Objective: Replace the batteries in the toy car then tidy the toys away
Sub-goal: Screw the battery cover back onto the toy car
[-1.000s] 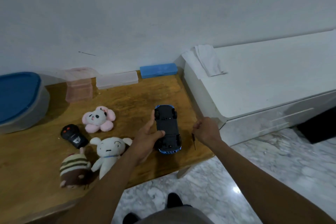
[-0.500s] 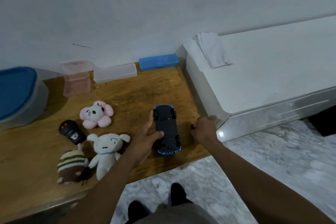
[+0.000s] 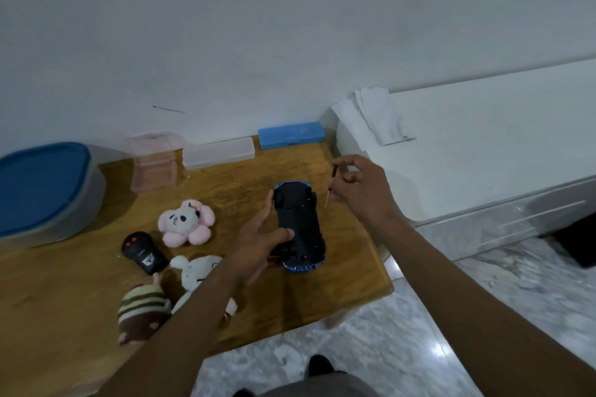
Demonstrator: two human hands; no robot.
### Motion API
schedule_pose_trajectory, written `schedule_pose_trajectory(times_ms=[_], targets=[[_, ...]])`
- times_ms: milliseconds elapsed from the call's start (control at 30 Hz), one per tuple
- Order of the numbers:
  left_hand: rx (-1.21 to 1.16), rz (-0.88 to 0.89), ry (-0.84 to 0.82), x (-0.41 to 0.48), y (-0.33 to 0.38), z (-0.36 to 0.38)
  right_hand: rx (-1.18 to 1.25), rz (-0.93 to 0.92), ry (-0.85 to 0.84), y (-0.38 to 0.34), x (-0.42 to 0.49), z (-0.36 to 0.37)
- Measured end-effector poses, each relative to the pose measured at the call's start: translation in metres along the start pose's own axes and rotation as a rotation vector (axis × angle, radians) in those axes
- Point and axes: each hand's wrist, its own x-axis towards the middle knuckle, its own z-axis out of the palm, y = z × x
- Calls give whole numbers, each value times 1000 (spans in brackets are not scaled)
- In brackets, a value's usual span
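Right hand (image 3: 361,192) has lifted off the table (image 3: 354,267), now pinching a small screwdriver (image 3: 331,185) beside the upturned toy car (image 3: 300,226). Left hand (image 3: 258,245) grips the car. Advice: seat tip squarely in screw before turning.

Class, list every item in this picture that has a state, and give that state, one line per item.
toy car, upside down, in the left hand
left hand, gripping the toy car
right hand, pinching the screwdriver
screwdriver, tip down, clear of the toy car
blue-lidded tub, lid on
blue case, closed
remote control, lying flat on the table
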Motion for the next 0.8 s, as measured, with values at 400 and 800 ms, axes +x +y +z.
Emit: schedule_pose_trajectory(times_ms=[400,800], targets=[[38,142,15,-9,46,-11,168,-257,34,-50,-8,32],[41,182,43,-18,61,-28,147,-382,38,-61,-3,54]])
